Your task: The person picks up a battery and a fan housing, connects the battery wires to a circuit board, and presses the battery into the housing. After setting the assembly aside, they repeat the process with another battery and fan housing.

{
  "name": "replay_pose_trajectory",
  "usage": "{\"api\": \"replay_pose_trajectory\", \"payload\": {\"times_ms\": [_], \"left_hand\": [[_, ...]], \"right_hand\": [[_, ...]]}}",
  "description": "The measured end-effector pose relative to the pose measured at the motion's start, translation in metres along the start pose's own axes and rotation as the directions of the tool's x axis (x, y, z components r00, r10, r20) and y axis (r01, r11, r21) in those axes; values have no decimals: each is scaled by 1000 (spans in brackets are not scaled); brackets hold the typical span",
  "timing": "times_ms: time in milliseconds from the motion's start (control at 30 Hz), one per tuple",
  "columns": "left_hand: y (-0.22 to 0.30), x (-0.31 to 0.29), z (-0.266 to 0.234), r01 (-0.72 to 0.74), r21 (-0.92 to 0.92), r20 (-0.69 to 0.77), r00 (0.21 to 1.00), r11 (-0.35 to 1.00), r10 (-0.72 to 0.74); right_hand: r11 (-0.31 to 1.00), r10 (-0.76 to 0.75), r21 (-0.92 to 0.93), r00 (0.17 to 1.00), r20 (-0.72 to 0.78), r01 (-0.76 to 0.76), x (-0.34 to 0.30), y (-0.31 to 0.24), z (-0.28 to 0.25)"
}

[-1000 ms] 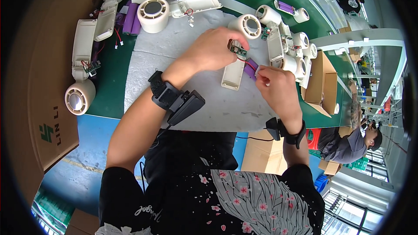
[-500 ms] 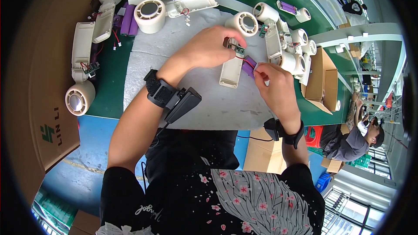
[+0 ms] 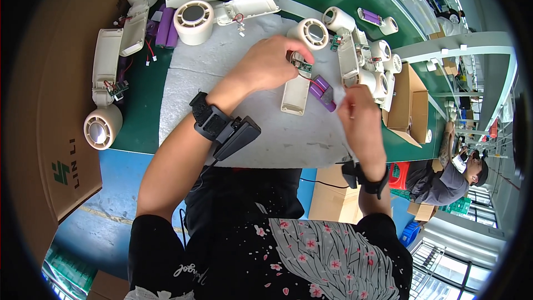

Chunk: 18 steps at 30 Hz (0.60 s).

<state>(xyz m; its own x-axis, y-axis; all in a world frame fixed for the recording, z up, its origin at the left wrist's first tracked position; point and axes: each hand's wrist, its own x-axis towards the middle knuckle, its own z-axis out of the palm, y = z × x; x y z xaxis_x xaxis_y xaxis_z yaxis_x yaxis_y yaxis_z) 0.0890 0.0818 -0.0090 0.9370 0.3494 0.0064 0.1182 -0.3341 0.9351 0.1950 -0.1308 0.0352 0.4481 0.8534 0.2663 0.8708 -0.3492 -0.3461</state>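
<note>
The purple battery (image 3: 318,86) lies on the grey mat (image 3: 250,133), about ten o'clock from the right hand (image 3: 361,114), the nearer one; its long axis runs eleven to five. The right grip is curled and blurred; whether it pinches anything cannot be told. The left hand (image 3: 269,64) grips the white fan (image 3: 294,99), the battery at its five o'clock.

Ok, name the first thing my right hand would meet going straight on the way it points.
Your right hand would probably first meet the open white handheld-fan handle shell just ahead; depth is unclear in this single view, so it might pass above.
</note>
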Motion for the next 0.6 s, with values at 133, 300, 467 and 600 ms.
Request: {"api": "replay_pose_trajectory", "payload": {"times_ms": [133, 300, 467, 600], "left_hand": [[-5, -2, 3, -28, -11, -61, 998, 1000, 28], [11, -1, 0, 43, 29, -11, 999, 999, -43], [7, -3, 3, 45, -14, -35, 998, 999, -46], [5, -4, -1, 51, 23, 0, 999, 998, -51]], "right_hand": [[937, 277, -135, 920, -277, -322, -3, 44, -71], [682, 227, -487, 790, -569, -546, -22, 146, -156], [917, 392, 118, 914, -103, -380, -27, 75, -91], [980, 88, 167, 990, 112, -106, -1, -19, -31]]}}
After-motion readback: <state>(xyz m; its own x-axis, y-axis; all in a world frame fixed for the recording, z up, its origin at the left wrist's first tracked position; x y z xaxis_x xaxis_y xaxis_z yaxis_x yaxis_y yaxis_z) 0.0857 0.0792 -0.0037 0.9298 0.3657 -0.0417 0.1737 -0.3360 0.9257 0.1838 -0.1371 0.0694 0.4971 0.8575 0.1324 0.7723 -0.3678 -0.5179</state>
